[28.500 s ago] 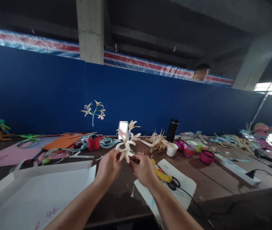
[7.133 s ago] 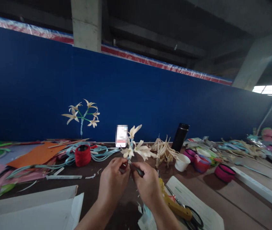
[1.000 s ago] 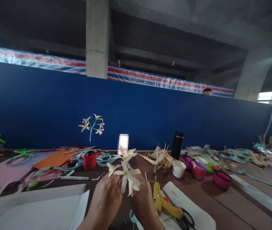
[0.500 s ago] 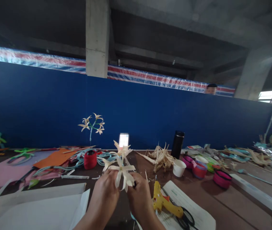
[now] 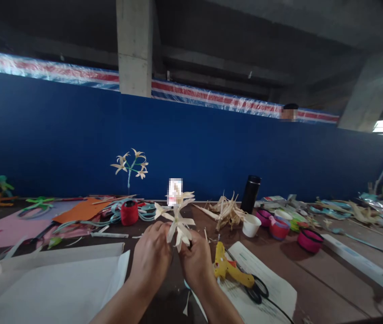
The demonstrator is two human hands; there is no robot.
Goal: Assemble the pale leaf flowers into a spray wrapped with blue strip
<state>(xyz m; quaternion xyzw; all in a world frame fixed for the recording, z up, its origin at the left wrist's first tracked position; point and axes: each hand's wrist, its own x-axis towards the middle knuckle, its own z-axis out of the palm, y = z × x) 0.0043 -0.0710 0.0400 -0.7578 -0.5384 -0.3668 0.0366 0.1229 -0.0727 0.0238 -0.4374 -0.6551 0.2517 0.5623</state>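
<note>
Head view, nearest first: at the lower left lies a white open box (image 5: 63,283), and at the lower right a printed sheet (image 5: 277,290) bears a yellow glue gun (image 5: 239,273) and black-handled scissors (image 5: 259,290), both just beside the right forearm, an easy reach, and the sheet perhaps keeps drips off the brown tabletop (image 5: 309,281). Left hand (image 5: 154,247) and right hand (image 5: 194,258) meet in the middle, fingers curled in around the base of a pale flower spray (image 5: 178,221); its petals hide the fingertips, so how tightly they pinch cannot be told. The blooms stand above the knuckles, probably held by the stem because the petals look thin and easily bent. Beyond, a red roll (image 5: 129,213) sits to the left, with a white cup (image 5: 251,226) and a heap of dry husk strips (image 5: 227,211) to the right. Further back are a black flask (image 5: 251,193) and another flower spray (image 5: 129,166), upright, which likely keeps its petals off the clutter, before a blue partition (image 5: 232,148).
</note>
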